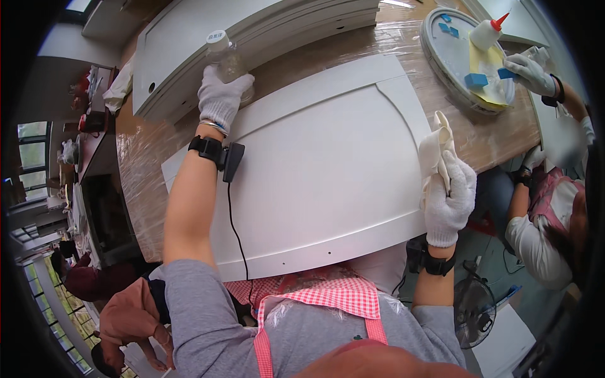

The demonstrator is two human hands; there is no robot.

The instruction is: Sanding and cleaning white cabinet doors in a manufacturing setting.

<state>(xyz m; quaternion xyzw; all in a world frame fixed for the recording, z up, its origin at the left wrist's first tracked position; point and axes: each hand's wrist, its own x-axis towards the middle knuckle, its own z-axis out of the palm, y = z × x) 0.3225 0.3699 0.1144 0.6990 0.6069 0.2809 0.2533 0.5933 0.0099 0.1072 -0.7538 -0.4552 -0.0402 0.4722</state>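
Note:
A white framed panel lies flat on the table in front of me, a few small holes along its near edge. My left hand, in a white knit glove, is wrapped round a clear plastic bottle with a white cap, beyond the panel's far left part. At the panel's right edge my right hand, gloved the same way, grips a folded cream cloth that sticks up past the fingers.
Stacked white panels stand at the back. The table is wrapped in clear film. At right, a round tub bears a red-tipped glue bottle, a yellow cloth and blue sponge pieces. A co-worker's gloved hand holds a blue piece. A fan stands below.

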